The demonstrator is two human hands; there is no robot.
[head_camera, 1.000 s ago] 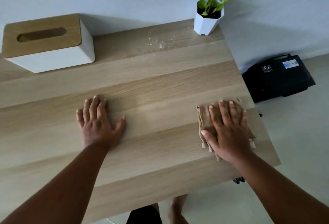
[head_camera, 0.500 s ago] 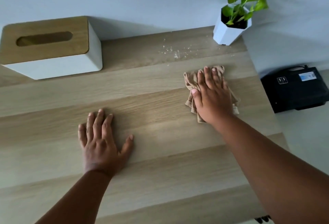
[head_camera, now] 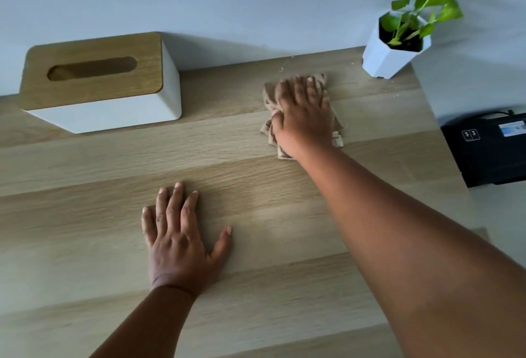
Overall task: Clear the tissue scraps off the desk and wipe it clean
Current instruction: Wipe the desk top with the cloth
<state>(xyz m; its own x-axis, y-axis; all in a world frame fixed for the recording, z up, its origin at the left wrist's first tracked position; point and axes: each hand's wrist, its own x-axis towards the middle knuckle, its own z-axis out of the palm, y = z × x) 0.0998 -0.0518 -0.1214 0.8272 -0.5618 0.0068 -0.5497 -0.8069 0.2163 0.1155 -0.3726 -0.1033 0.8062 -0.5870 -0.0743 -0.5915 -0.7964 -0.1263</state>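
My right hand (head_camera: 303, 114) lies flat with straight fingers on a folded tan cloth (head_camera: 338, 127), pressing it onto the wooden desk (head_camera: 85, 215) near the far edge. The cloth covers the spot where the small white crumbs lay; a few tiny specks (head_camera: 284, 67) show beyond its far edge. Flat on the desk's middle rests my left hand (head_camera: 179, 239), fingers spread, holding nothing.
A white tissue box with a wooden lid (head_camera: 96, 81) stands at the far left against the wall. A white pot with a green plant (head_camera: 398, 44) stands at the far right corner. A black device (head_camera: 489, 149) sits on the floor beyond the desk's right edge.
My right hand has pushed the cloth away from me, from the near right of the desk up onto the crumb patch by the wall. My left hand has stayed flat in place.
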